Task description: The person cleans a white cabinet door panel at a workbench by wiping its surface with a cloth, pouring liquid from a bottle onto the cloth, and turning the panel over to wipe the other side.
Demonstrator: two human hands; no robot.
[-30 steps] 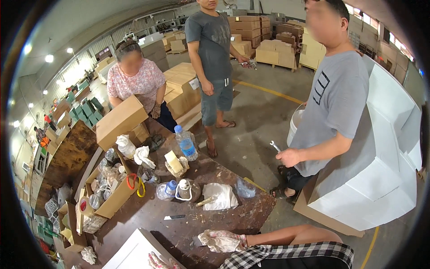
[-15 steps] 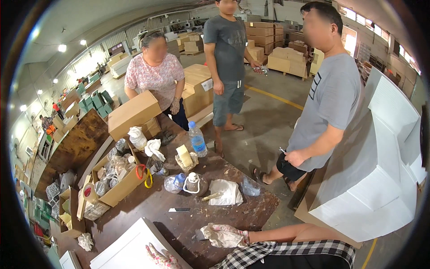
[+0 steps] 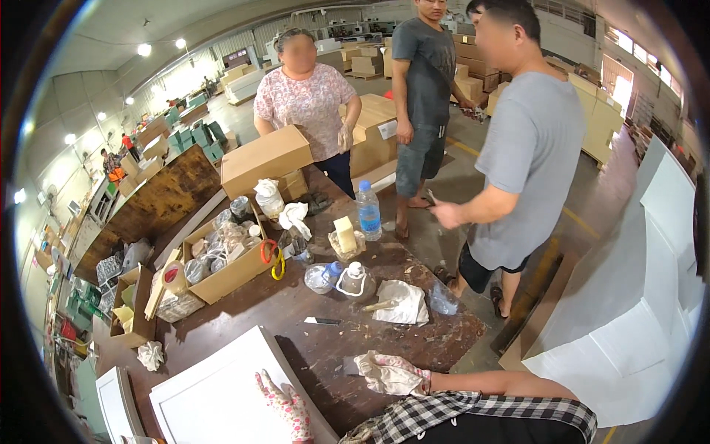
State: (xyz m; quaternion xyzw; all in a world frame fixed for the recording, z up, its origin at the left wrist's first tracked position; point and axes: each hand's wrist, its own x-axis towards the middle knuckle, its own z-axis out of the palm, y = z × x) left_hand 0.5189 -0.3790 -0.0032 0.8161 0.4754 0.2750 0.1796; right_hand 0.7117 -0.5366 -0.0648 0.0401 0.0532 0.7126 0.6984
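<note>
My left hand [image 3: 285, 403], in a flower-patterned glove, lies flat with fingers spread on the near corner of a white panel [image 3: 214, 385] at the table's front edge. My right hand [image 3: 388, 374], in a soiled white glove, rests on the dark wooden table [image 3: 296, 311] just right of the panel. Its fingertips press on a small dark pad [image 3: 350, 365]. My bare right forearm and a plaid sleeve come in from the lower right.
On the table stand a water bottle [image 3: 368, 211], a small white-capped jar [image 3: 353, 280], a crumpled rag [image 3: 401, 302], a knife [image 3: 322, 321] and an open box of parts [image 3: 225, 259]. Three people stand across the table; a man in grey [image 3: 529, 163] is nearest. White panels [image 3: 629, 325] lean at right.
My left hand has come further into view on the white panel. My right hand stays at the same spot on the table. The man in grey has raised his hands.
</note>
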